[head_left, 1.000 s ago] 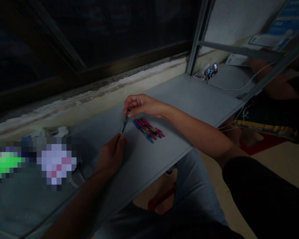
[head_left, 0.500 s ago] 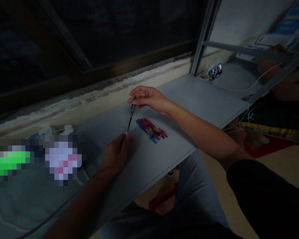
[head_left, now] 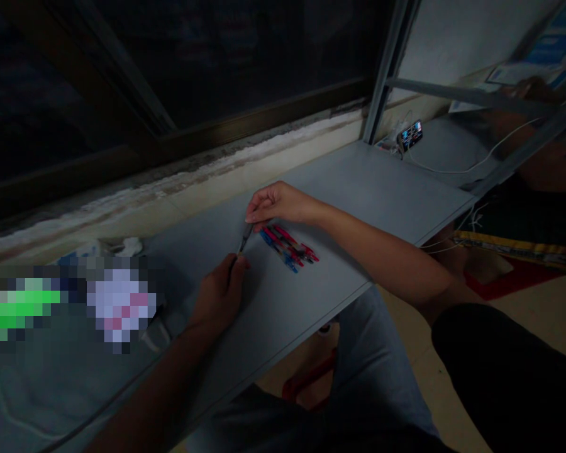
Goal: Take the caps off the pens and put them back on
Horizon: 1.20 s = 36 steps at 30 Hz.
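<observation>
Grey shelf board (head_left: 358,189) under a dark window (head_left: 217,69); phone (head_left: 410,134) propped at the far end (cable (head_left: 471,170) trailing off). Row of red and blue pens (head_left: 287,247) lies flat on the board, just beneath the right hand (head_left: 279,206), well nearer it than the left hand (head_left: 220,297). Slim dark pen (head_left: 245,240) spans the two hands above the board, long axis slanting from the left fingertips up toward the right. Narrow pinch from each hand, both on the pen.
</observation>
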Tool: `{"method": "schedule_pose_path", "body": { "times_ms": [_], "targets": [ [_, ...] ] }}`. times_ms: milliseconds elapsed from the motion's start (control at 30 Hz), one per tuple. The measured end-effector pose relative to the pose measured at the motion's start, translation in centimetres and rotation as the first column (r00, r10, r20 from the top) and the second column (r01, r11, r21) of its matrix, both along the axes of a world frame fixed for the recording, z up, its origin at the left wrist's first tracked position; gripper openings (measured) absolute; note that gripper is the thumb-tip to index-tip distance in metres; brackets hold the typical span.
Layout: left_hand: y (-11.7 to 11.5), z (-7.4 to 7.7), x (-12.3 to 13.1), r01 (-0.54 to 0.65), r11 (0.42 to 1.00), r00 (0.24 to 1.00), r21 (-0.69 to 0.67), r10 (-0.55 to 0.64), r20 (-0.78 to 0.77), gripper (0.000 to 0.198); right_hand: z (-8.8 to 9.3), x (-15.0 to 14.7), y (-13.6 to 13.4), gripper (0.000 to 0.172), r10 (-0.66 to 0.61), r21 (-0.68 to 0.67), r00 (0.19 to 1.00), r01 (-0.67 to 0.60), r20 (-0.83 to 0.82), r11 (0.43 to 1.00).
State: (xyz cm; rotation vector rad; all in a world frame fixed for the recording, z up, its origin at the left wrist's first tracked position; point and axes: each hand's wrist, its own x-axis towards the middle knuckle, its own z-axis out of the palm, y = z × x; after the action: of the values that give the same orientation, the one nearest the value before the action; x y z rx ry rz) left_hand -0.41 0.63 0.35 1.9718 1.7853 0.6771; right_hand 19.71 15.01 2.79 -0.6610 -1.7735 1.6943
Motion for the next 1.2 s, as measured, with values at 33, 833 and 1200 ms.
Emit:
{"method": "schedule_pose_path", "body": {
  "times_ms": [33, 833, 1200],
  "targets": [
    [0.0, 0.0, 0.0, 0.006, 1.0, 1.0, -0.002, -0.006, -0.009, 0.037, 0.1, 0.1, -0.1, 0.03, -0.034, 0.034, 0.997, 0.031, 0.065, 0.999],
    [0.0, 0.0, 0.1, -0.005, 1.0, 0.999, -0.026, 0.004, -0.049, 0.039, 0.5, 1.3, 0.1, 0.035, 0.067, 0.293, 0.969, -0.137, 0.237, 0.946],
    [0.3, -1.0, -0.6, 0.005, 0.992, 0.974, 0.123, 0.024, -0.226, 0.04, 1.1, 0.4, -1.3, 0.058, -0.095, 0.225, 0.942, 0.021, 0.322, 0.974]
  ]
}}
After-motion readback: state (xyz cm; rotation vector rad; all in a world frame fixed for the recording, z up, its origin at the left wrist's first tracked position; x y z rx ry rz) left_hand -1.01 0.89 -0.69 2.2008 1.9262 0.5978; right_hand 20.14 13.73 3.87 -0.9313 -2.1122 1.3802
